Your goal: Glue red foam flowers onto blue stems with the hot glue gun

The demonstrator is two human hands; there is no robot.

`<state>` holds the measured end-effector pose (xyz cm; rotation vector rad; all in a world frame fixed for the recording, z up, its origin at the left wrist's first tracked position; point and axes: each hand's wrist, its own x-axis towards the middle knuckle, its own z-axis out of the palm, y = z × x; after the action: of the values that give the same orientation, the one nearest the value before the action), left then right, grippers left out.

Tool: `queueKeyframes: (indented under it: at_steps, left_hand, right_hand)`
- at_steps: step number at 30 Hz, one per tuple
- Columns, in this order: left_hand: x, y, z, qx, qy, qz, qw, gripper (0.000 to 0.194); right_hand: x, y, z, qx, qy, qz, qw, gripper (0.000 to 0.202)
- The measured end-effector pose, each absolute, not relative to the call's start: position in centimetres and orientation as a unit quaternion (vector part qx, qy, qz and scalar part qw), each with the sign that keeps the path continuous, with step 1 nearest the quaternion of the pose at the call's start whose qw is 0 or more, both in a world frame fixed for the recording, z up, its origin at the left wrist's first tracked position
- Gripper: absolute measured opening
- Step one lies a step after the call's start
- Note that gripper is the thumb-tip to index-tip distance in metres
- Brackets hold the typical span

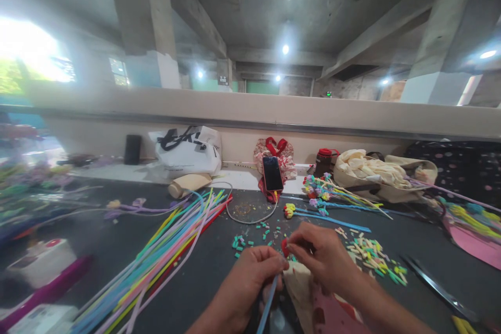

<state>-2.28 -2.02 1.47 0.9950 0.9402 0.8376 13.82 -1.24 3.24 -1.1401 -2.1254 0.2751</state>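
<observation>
Two hands meet near the table's front edge, the left hand's fingers (266, 266) pinching a light-blue stem (269, 302), the right hand's fingers (303, 248) closed on a small red piece (285, 248) beside it. Cut pieces (373, 255) lie scattered beyond, with a multicoloured stem bundle (168, 250) leftward and a phone (273, 173) farther back.

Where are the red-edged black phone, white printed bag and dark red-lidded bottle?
Red-edged black phone (271, 174): head view, screen.
White printed bag (188, 160): head view, front.
Dark red-lidded bottle (323, 166): head view, body below lid.
</observation>
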Motion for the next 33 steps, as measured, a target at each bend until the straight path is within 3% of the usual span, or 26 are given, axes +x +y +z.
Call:
queueKeyframes:
  at_steps: [21,29,33]
  left_hand:
    - [-2.3,-2.0,1.7,0.429,0.414,0.387,0.704,0.021]
    - [-2.2,-1.9,1.6,0.379,0.368,0.431,0.732,0.021]
    - [-2.4,-1.8,1.1,0.374,0.335,0.455,0.735,0.022]
  right_hand:
    - [13.4,-0.8,2.0,-0.367,-0.82,0.11,0.425,0.007]
    - [14.3,-1.4,4.2,-0.445,-0.705,0.228,0.503,0.02]
    - [14.0,-1.2,4.1,-0.479,-0.658,0.32,0.485,0.021]
